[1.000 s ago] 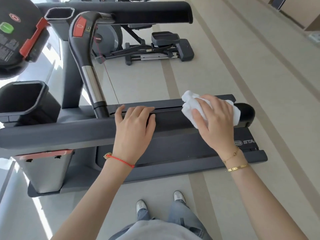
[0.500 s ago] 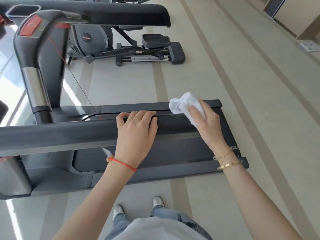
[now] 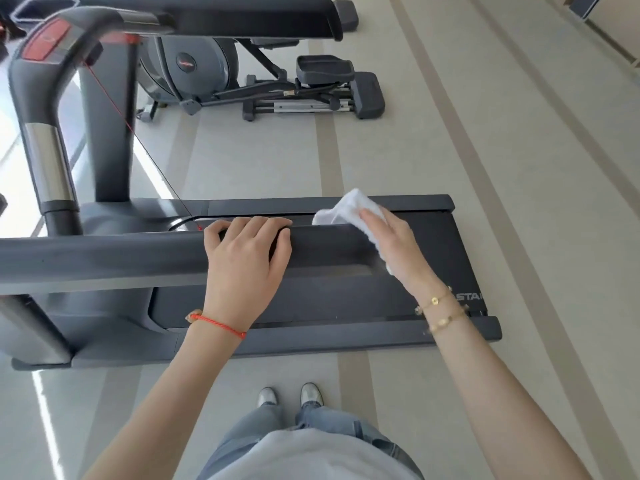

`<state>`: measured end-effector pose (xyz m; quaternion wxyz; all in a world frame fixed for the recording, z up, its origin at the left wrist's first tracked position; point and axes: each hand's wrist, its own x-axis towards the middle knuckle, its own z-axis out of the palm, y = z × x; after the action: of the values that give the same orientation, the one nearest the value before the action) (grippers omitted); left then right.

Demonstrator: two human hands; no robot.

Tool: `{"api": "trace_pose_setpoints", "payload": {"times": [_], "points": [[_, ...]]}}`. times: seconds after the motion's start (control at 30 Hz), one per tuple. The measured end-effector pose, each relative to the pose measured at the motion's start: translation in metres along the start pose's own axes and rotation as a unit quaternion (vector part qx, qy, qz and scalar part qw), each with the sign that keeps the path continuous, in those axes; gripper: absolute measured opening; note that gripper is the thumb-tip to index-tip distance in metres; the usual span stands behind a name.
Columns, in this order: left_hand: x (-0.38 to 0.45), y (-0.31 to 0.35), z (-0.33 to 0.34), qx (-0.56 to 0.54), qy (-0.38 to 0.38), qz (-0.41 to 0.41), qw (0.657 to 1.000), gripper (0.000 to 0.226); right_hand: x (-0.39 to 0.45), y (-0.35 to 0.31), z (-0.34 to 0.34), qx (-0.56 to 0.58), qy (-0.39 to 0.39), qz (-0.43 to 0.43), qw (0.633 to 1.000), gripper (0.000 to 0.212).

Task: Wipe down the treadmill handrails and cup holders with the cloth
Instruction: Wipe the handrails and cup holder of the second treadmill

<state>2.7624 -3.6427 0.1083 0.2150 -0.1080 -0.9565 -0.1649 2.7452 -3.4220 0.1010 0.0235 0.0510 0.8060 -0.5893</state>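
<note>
1. Pale grey flooring (image 3: pixel 433 140) with darker stripes is seen beneath a treadmill (image 3: pixel 311 337), and an elliptical trainer (image 3: pixel 263 84) is parked beyond it.
2. The near handrail (image 3: pixel 104 258) is laid across the view from the left edge toward the middle.
3. The left hand (image 3: pixel 247 251) is rested on top of this handrail, fingers curled over its far edge; nothing else is held in it.
4. A white cloth (image 3: pixel 349 209) is gripped in the right hand (image 3: pixel 391 237), pressed against the handrail's right end.
5. Most of the cloth is bunched above and left of the fingers, with a strip trapped under the palm.
6. No cup holders can be made out clearly.
</note>
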Motion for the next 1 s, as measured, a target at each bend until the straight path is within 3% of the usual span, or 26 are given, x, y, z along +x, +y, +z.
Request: {"api": "trace_pose_setpoints", "payload": {"times": [0.07, 0.17, 0.27, 0.33, 0.4, 0.5, 0.57, 0.73, 1.0], "points": [[0.000, 0.001, -0.001, -0.001, 0.000, -0.001, 1.000, 0.032, 0.008, 0.008, -0.004, 0.034, -0.026, 0.072, 0.997, 0.034], [0.001, 0.001, -0.002, -0.003, -0.005, -0.001, 1.000, 0.033, -0.004, 0.011, 0.001, 0.040, 0.005, 0.072, 0.997, 0.029], [0.001, 0.001, -0.003, -0.002, -0.009, -0.003, 1.000, 0.032, -0.019, 0.006, 0.006, 0.032, 0.051, -0.004, 0.998, 0.017], [0.001, 0.001, -0.004, -0.001, -0.019, -0.008, 1.000, 0.032, -0.026, 0.000, 0.009, -0.034, 0.058, -0.087, 0.994, 0.013], [0.001, 0.001, -0.006, -0.008, -0.033, -0.009, 0.999, 0.033, -0.028, -0.008, 0.017, -0.157, 0.042, -0.168, 0.972, 0.024], [0.000, -0.003, -0.011, -0.043, -0.052, -0.014, 0.998, 0.029, -0.024, -0.024, 0.034, -0.361, 0.027, -0.253, 0.897, 0.035], [-0.002, -0.009, -0.016, -0.064, -0.043, -0.023, 0.997, 0.025, -0.020, -0.035, 0.046, -0.437, 0.022, -0.272, 0.857, 0.040], [-0.011, -0.038, -0.036, -0.066, -0.012, -0.058, 0.996, 0.024, -0.012, -0.053, 0.075, -0.499, -0.009, -0.292, 0.816, 0.046], [-0.027, -0.121, -0.069, -0.032, -0.006, -0.103, 0.994, 0.024, -0.009, -0.075, 0.160, -0.514, -0.024, -0.349, 0.784, 0.049]]}}
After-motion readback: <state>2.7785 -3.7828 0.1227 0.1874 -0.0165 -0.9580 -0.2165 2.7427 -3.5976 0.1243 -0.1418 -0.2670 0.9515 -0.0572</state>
